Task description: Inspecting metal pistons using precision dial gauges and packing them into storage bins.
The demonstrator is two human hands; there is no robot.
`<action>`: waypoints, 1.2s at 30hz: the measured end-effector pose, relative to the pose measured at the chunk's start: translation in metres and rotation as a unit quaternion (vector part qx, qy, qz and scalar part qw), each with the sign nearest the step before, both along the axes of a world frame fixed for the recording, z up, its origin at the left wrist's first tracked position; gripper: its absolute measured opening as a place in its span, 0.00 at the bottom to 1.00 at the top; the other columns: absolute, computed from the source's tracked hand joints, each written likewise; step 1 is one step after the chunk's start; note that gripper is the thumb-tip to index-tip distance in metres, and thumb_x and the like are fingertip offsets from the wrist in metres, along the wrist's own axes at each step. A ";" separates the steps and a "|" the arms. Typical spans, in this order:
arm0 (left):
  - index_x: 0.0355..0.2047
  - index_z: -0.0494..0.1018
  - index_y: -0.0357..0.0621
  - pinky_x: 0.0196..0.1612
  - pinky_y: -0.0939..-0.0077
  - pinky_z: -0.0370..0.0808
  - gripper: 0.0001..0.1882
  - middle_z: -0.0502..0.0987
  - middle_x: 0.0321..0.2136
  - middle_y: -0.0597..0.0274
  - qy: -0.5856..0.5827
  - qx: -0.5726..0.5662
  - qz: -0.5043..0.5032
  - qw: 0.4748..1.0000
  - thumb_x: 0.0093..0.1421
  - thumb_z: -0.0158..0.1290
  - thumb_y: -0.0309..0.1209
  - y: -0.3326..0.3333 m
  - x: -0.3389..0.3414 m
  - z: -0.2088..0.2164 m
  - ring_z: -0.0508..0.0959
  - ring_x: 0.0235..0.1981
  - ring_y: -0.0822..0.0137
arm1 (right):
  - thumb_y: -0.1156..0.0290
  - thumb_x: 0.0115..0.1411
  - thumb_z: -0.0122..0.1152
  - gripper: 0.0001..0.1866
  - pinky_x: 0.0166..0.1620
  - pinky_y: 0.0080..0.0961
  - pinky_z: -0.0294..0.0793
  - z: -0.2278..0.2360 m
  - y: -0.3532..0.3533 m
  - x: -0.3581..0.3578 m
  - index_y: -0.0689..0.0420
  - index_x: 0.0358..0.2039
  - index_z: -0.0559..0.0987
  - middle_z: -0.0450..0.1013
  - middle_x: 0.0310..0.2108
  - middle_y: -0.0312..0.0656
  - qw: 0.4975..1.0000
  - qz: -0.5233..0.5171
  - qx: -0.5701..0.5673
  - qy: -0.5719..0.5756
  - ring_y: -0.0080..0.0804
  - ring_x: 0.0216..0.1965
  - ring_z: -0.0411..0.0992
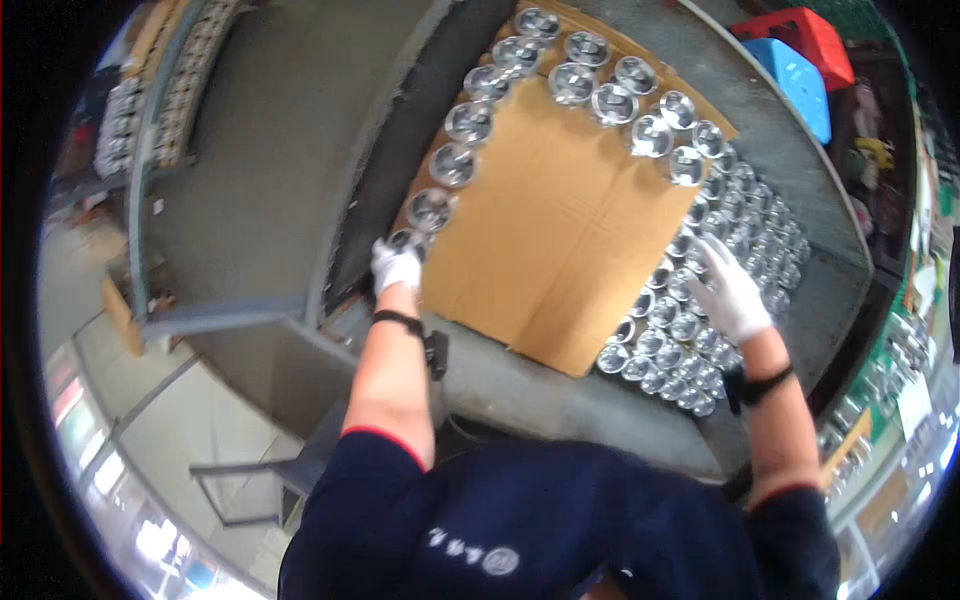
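My left hand (pixel 397 266), in a white glove, closes on a clear round glass (pixel 403 238) at the near left edge of a brown cardboard sheet (pixel 560 220). That glass is partly hidden by the fingers. Just beyond it stands another clear glass (pixel 431 209), part of a row along the sheet's left edge. My right hand (pixel 730 292), also gloved in white, is over the packed clear glasses (pixel 668 312) beside the sheet's right edge. Its fingers are spread, with nothing seen between them.
More glasses (pixel 613 103) line the sheet's far side. A dark metal rim (pixel 840 220) surrounds the work area on the right. Blue (pixel 790 82) and red (pixel 805 40) plastic stools or bins sit at the back right. Racked pieces (pixel 185 90) stand far left; a metal-framed chair (pixel 250 470) is near left.
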State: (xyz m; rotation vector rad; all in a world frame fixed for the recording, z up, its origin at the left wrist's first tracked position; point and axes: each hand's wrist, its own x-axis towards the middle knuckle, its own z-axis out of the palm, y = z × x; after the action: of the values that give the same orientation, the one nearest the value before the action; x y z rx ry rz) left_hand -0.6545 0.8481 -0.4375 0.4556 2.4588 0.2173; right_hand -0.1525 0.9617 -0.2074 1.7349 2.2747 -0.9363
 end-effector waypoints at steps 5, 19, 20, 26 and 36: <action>0.52 0.75 0.42 0.51 0.60 0.75 0.31 0.80 0.47 0.46 0.021 -0.094 -0.083 0.992 0.54 0.62 0.50 -0.030 -0.063 -0.080 0.81 0.48 0.52 | 0.66 0.59 0.63 0.33 0.57 0.38 0.72 -0.093 0.110 -0.049 0.50 0.65 0.66 0.67 0.60 0.53 0.996 0.020 0.041 -0.075 0.52 0.56 0.70; 0.66 0.54 0.49 0.63 0.58 0.68 0.44 0.56 0.64 0.41 -0.055 0.122 -0.092 0.987 0.51 0.63 0.30 0.065 0.137 0.048 0.67 0.61 0.43 | 0.41 0.55 0.64 0.51 0.68 0.39 0.58 -0.238 0.230 -0.035 0.33 0.74 0.48 0.55 0.70 0.54 0.922 -0.295 -0.093 -0.232 0.56 0.70 0.52; 0.71 0.47 0.55 0.65 0.59 0.67 0.50 0.50 0.68 0.41 -0.052 0.131 -0.078 0.987 0.52 0.64 0.30 0.083 0.144 0.053 0.66 0.64 0.43 | 0.39 0.53 0.65 0.53 0.68 0.40 0.58 -0.242 0.228 -0.039 0.32 0.74 0.49 0.52 0.70 0.56 0.906 -0.322 -0.061 -0.268 0.56 0.70 0.53; 0.73 0.41 0.72 0.60 0.63 0.73 0.53 0.46 0.70 0.41 -0.060 -0.142 -0.022 0.988 0.54 0.62 0.31 0.165 0.164 0.058 0.70 0.61 0.45 | 0.35 0.52 0.62 0.50 0.68 0.46 0.58 -0.215 0.220 -0.044 0.34 0.72 0.54 0.47 0.69 0.60 0.890 -0.387 -0.113 -0.211 0.59 0.69 0.54; 0.63 0.65 0.54 0.50 0.67 0.77 0.33 0.73 0.54 0.50 0.022 -0.076 -0.034 0.996 0.58 0.61 0.38 0.142 0.148 -0.013 0.77 0.51 0.56 | 0.43 0.50 0.65 0.37 0.64 0.49 0.62 -0.216 0.208 -0.056 0.40 0.61 0.73 0.60 0.62 0.64 0.918 -0.351 0.012 -0.184 0.63 0.61 0.62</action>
State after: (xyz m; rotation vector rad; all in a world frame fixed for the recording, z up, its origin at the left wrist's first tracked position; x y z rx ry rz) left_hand -0.5065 0.9904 -0.4508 0.4819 2.4756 -0.0091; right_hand -0.2080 1.1700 -0.4232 2.5392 1.4395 -0.5760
